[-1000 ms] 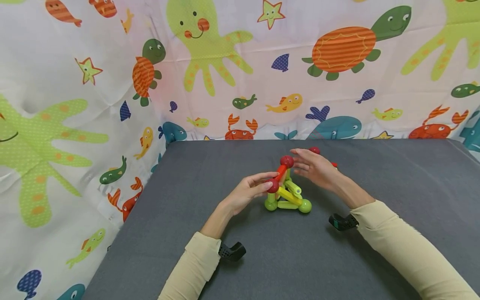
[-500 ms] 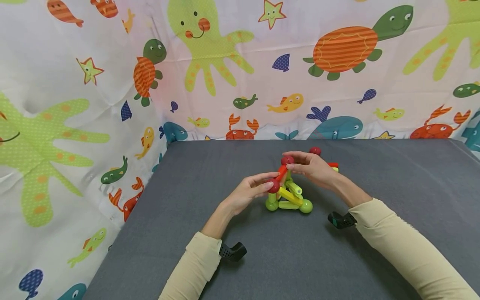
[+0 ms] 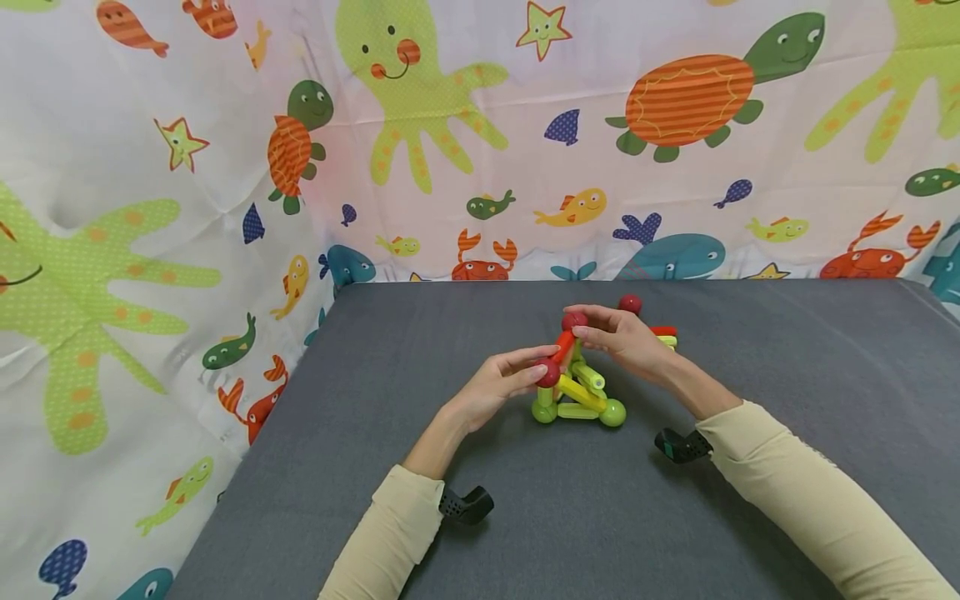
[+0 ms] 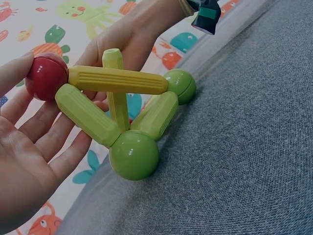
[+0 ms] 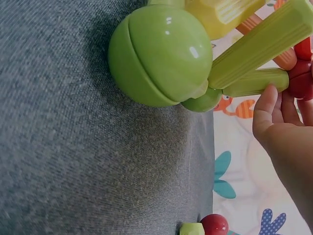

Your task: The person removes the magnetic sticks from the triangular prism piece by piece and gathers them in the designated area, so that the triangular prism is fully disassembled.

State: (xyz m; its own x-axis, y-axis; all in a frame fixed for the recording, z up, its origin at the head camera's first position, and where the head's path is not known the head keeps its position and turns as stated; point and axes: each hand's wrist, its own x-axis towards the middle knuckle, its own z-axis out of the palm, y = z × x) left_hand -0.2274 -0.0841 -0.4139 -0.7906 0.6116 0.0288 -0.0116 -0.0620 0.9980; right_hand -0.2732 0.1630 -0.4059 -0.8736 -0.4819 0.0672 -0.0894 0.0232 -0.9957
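We see a small rod-and-ball toy frame (image 3: pixel 573 387) standing mid-table on the grey cloth (image 3: pixel 525 517), two green balls (image 3: pixel 612 412) touching the surface. Our left hand (image 3: pixel 498 383) cups the lower red ball (image 3: pixel 547 372) from the left, fingers curled around it; in the left wrist view that ball (image 4: pixel 46 76) sits against the fingertips with a yellow rod (image 4: pixel 117 81) and a green rod (image 4: pixel 88 115) meeting at it. Our right hand (image 3: pixel 626 342) pinches the top red ball (image 3: pixel 574 320) between thumb and fingers, at the upper end of the orange rod (image 3: pixel 564 343). Behind the right hand lie a loose red ball (image 3: pixel 629 304) and spare rods (image 3: pixel 664 335), near but apart from the frame. A sea-animal print sheet (image 3: pixel 480 142) hangs behind the table.
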